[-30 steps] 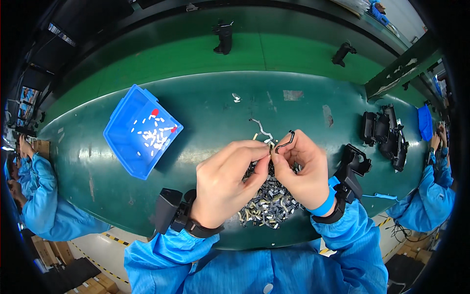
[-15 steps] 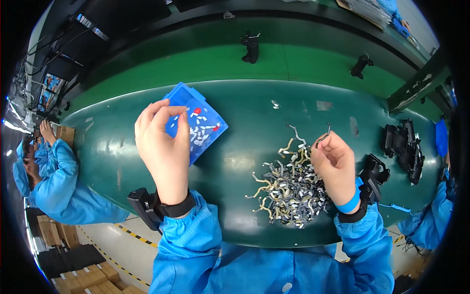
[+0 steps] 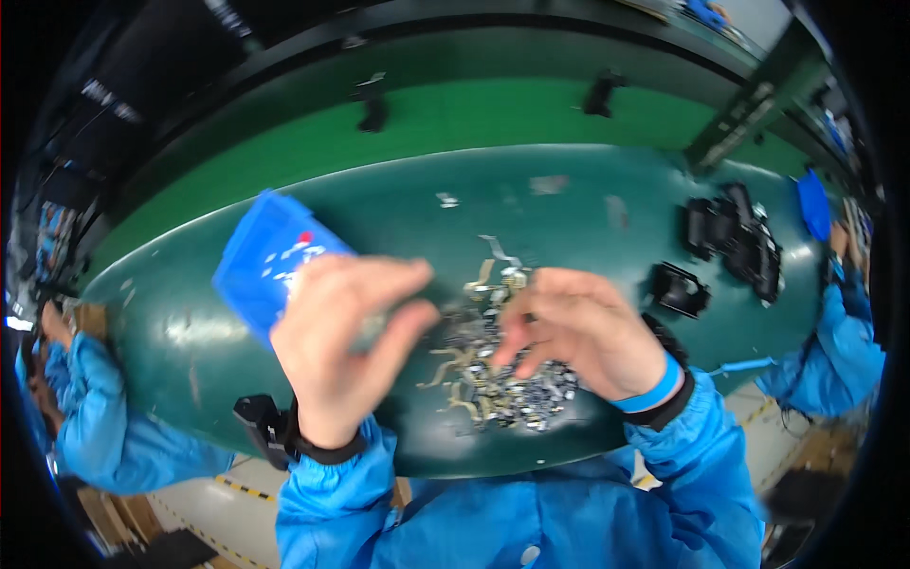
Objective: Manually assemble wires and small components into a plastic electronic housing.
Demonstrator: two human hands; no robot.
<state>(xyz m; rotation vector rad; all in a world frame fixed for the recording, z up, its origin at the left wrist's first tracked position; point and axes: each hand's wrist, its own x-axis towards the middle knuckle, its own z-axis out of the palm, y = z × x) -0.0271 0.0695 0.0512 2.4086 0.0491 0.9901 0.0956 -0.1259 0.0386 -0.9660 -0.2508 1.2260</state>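
A heap of short wire leads (image 3: 474, 370), dark, white and yellowish with small pale ends, lies on the green table in front of me. My right hand (image 3: 592, 332) reaches over its right side, fingers apart and fingertips at the leads. Motion blurs them, and no lead shows between them. Left of the heap hovers my left hand (image 3: 346, 327), its thumb and fingers apart and smeared, with nothing visible in them. Partly behind it is a blue plastic tray (image 3: 248, 275) holding small white pieces and a red one.
Black moulded parts (image 3: 730, 237) sit on the green table (image 3: 190, 275) at the right, with a smaller black part (image 3: 679, 289) nearer me. A blue strip (image 3: 744, 364) lies by the right edge. Co-workers in blue sleeves (image 3: 104, 417) are at both sides.
My right hand has come down from above the heap onto it; the dark lead it pinched no longer shows. My left hand has moved from the tray toward the heap, fingers wider apart. The view has shifted.
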